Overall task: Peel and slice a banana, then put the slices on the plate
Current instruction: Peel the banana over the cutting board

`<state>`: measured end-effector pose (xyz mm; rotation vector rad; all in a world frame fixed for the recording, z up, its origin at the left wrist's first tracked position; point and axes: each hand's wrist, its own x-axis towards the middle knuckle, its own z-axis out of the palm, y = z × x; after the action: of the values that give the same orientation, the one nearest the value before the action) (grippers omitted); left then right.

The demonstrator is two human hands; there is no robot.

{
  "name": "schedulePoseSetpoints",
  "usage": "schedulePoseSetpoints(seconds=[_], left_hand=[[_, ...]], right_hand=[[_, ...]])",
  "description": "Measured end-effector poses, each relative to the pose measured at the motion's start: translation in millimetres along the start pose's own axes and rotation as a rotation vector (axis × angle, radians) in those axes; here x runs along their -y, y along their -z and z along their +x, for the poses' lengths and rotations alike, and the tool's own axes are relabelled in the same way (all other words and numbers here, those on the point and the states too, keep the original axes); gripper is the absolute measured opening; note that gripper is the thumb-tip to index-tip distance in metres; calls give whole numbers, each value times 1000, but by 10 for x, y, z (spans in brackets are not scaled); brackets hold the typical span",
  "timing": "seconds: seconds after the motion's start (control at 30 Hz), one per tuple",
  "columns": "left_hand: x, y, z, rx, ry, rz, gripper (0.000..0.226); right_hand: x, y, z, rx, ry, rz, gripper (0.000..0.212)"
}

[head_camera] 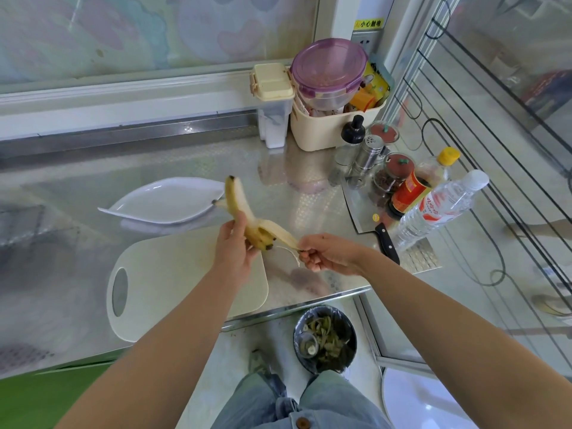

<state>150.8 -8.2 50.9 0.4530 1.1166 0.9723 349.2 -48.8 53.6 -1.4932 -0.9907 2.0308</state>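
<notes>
Banana (234, 202), partly peeled, tilts above the cutting board's (185, 283) far right corner. The left hand (232, 253) grips its lower end from the left; the right hand (322, 253) pinches 1 peel strip (283, 234) pulled rightward. Plate (167, 201) lies just behind.

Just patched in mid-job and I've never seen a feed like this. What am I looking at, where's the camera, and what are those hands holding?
There is no machine: these are a person's bare arms, filmed by one wide-angle camera worn on their head, looking down. The left hand grips a partly peeled yellow banana by a cream plastic cutting board. The right hand pinches a pale strip of peel, pulled out sideways. On the shiny steel counter lie an empty white leaf-shaped plate and a black-handled steel cleaver. A dark bin of scraps stands on the floor below.
</notes>
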Motion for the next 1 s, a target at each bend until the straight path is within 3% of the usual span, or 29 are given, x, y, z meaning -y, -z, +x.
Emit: schedulePoseSetpoints(seconds=[0.1, 0.2, 0.27, 0.4, 0.53, 0.67, 0.77, 1.0], left_hand=[[-78, 121, 63, -56, -40, -53, 32], [-63, 204, 68, -28, -31, 78, 39], [-30, 198, 49, 19, -23, 152, 42], [9, 105, 18, 63, 18, 246, 31], [-12, 46, -44, 124, 66, 367, 27], [-76, 60, -96, 190, 129, 482, 33], [-104, 84, -71, 219, 138, 528, 32], [-92, 89, 13, 124, 26, 497, 12]], right_hand=[[-132, 112, -74, 27, -132, -125, 19], [-194, 162, -123, -14, -205, -290, 20], [-160, 167, -100, -132, -109, -274, 20], [67, 85, 32, -466, 262, -147, 23], [334, -15, 62, -396, 502, -151, 32], [420, -11, 74, -374, 488, -287, 19], [378, 41, 84, -425, 483, -237, 10], [266, 169, 81, -499, 334, -259, 18]])
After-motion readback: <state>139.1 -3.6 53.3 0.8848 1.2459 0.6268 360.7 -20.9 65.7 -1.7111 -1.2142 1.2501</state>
